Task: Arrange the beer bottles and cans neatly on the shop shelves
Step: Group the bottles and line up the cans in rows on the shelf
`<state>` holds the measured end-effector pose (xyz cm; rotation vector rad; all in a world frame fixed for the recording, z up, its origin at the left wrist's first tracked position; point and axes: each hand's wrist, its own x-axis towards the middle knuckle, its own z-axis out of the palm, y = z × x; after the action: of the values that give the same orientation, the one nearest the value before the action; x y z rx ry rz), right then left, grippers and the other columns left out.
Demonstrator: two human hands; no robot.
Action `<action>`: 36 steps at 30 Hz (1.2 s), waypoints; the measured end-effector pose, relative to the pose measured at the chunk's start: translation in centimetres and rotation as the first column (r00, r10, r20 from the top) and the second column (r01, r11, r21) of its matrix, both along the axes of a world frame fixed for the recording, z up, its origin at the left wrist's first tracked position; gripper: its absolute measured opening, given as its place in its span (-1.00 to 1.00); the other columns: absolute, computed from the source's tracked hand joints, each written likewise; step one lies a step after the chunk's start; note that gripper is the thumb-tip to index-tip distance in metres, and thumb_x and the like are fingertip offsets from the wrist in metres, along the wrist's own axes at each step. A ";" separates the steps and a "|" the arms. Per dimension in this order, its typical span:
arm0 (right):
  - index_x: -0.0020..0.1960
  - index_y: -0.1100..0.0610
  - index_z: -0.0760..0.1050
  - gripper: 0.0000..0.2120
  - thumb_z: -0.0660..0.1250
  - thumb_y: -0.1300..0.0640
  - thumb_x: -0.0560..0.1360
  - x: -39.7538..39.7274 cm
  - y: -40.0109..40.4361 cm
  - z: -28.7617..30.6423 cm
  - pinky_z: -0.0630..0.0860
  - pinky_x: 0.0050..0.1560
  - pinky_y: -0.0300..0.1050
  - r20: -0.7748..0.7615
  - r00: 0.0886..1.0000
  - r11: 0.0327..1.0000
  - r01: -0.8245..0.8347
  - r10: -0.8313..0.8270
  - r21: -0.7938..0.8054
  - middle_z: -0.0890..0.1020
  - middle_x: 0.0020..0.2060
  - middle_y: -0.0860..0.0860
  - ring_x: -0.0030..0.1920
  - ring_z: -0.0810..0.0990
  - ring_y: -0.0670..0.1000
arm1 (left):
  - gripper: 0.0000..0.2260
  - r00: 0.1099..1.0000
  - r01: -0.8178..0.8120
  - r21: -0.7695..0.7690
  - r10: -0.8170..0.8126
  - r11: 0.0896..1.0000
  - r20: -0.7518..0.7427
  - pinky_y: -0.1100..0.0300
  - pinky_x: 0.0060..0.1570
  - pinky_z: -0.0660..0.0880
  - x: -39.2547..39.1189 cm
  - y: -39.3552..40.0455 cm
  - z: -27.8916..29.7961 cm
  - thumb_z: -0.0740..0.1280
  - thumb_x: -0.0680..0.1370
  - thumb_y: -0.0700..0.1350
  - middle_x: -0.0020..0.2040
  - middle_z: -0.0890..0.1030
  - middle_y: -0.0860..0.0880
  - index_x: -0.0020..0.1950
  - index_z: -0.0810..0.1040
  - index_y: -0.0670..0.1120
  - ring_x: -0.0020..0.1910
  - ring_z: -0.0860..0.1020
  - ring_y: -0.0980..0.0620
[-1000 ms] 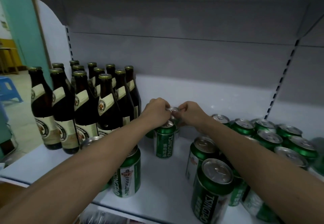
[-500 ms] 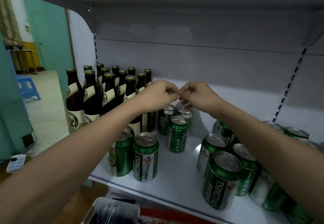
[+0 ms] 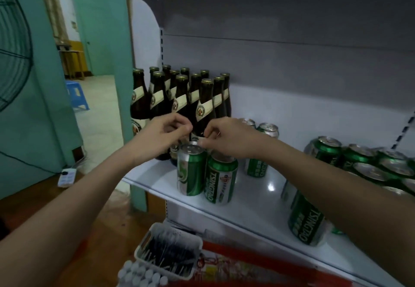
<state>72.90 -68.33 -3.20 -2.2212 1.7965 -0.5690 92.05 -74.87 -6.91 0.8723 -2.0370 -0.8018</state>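
Your left hand (image 3: 165, 132) and right hand (image 3: 224, 137), fingers curled and holding nothing visible, hover above two green cans (image 3: 192, 170) beside brown bottles (image 3: 179, 98).

1. Top of green can (image 3: 222, 177) hidden beneath right hand (image 3: 226, 138).
2. Lower bodies of brown bottles (image 3: 203, 107) masked by left hand (image 3: 161, 134).
3. Rightmost cans (image 3: 386, 165) motion-blurred, cut by frame edge.
4. Fan grille (image 3: 13, 50) cropped at left.
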 end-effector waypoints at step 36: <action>0.24 0.16 0.56 -0.77 0.26 0.15 0.62 -6.0 2.7 4.1 0.61 0.01 -0.02 0.747 0.659 0.987 0.039 0.092 -0.156 0.66 0.03 0.08 0.08 0.65 0.06 | -0.40 0.978 0.206 -0.069 -0.207 0.976 -0.008 0.19 -0.01 0.61 -5.4 1.7 7.2 0.49 0.40 0.10 0.18 0.57 -0.02 0.39 0.43 -0.03 0.11 0.60 0.02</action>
<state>66.86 -65.68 0.86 -1.6600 1.2806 -1.4222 86.60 -73.16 0.25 0.6211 -2.1524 -0.8429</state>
